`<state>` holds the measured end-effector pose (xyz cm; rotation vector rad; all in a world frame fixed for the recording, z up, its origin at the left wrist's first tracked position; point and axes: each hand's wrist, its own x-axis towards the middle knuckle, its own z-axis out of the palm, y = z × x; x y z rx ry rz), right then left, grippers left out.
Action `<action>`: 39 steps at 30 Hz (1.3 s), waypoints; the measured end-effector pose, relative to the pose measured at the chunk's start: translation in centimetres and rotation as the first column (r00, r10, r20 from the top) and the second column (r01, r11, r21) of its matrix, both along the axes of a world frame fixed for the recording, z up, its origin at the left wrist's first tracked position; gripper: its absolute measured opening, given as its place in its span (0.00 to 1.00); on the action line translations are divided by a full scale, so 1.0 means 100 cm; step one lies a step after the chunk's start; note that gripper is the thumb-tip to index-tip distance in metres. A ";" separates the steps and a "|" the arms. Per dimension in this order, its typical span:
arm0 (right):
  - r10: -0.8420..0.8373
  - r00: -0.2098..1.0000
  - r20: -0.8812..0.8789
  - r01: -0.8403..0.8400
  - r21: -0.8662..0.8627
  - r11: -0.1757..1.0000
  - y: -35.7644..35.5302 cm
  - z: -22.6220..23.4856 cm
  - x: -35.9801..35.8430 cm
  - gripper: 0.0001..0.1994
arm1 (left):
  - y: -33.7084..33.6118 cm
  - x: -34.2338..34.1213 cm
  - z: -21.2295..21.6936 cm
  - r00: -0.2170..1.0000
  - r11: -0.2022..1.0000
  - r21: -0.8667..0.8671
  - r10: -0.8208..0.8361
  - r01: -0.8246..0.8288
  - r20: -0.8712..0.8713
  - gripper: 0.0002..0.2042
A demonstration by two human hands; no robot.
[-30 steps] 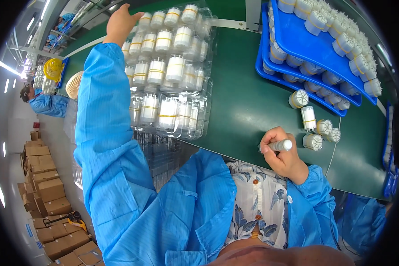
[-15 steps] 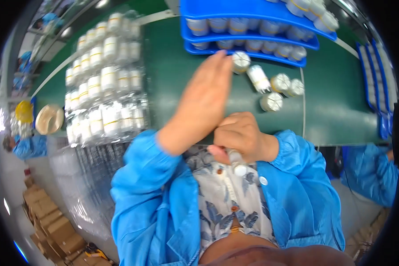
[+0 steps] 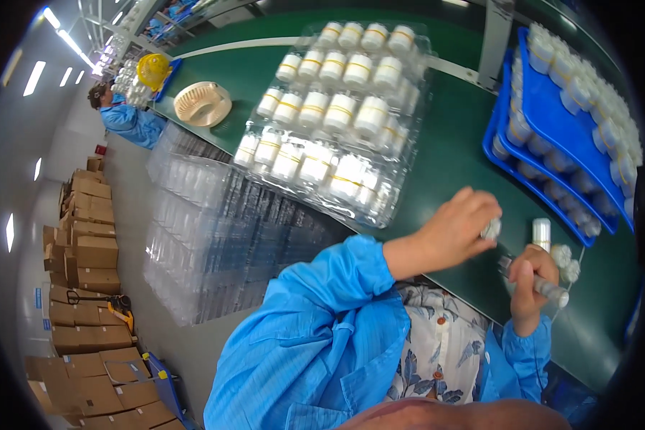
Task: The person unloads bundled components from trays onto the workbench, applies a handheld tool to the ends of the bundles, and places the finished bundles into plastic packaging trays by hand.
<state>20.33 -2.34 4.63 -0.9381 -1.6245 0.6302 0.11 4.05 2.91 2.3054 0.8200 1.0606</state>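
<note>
My left hand (image 3: 455, 233) is over the green table, fingers curled round a small white cylinder; its pale ridged end (image 3: 491, 228) shows by the fingertips. Closed in a fist, my right hand (image 3: 532, 283) grips a slim grey-and-white rod with a round white end (image 3: 560, 298) sticking out; its exact kind is unclear. Beyond that hand a white cylinder (image 3: 542, 233) stands out on the table, with white cylinders (image 3: 567, 264) lying beside it. To the left, clear plastic trays (image 3: 387, 212) hold rows of white cylinders with yellow bands (image 3: 313, 109).
Stacked blue trays (image 3: 552, 118) filled with cylinders stand at the right. A beige round fan-like object (image 3: 202, 104) and a yellow item (image 3: 153, 72) sit far left. Empty clear trays (image 3: 193, 236) are stacked beside the table. Cardboard boxes (image 3: 97, 251) line the floor; another person (image 3: 129, 122) is beyond.
The view has swung left, so the table things appear shifted and tilted. My left hand, stretched flat before, is now curled round a cylinder. My right hand has moved away from my chest.
</note>
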 end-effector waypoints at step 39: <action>0.038 0.995 0.094 -0.010 -0.274 0.962 0.021 0.026 -0.022 0.14 | -0.021 0.000 -0.022 0.995 0.998 -0.023 0.062 -0.064 -0.079 0.27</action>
